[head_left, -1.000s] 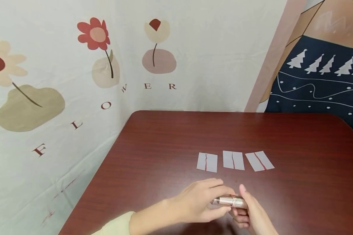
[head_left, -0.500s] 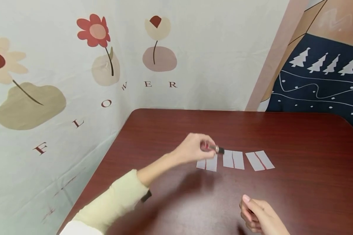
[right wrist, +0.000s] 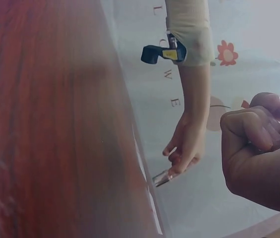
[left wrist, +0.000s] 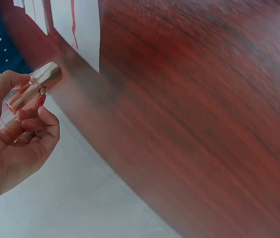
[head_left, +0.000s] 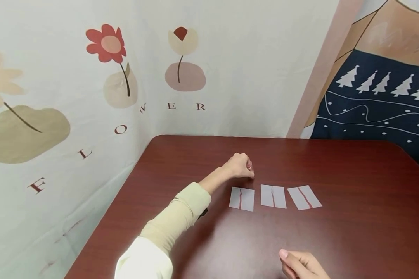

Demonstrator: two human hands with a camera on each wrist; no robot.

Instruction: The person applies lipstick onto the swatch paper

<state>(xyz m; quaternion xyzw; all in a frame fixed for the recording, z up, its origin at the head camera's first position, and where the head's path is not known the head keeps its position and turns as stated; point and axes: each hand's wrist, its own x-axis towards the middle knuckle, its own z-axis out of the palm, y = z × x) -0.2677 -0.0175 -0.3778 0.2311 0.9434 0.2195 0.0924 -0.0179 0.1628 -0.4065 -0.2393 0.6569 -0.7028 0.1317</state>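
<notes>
Out past the leftmost paper card [head_left: 246,199], my left hand [head_left: 239,166] holds a lipstick [left wrist: 48,75] with a shiny gold-toned end and a clear part, fingers and thumb curled round it. From the head view the hand hides the lipstick; in the right wrist view the lipstick [right wrist: 162,177] points down close to the tabletop. Whether it touches the wood I cannot tell. My right hand [head_left: 300,265] stays low at the near side, fingers curled into the palm and thumb against them in the right wrist view, with nothing visible in it.
Two more white cards, the middle card [head_left: 279,196] and the right card [head_left: 300,201], lie in the same row, each with a red line. The reddish-brown table [head_left: 352,170] meets a flower-printed cloth [head_left: 251,85] behind. A dark device [right wrist: 152,53] is strapped at the left wrist.
A second ago both hands were on the lipstick at the near side. My left hand has carried it forward over the cards to behind them; the right has let go and curled up.
</notes>
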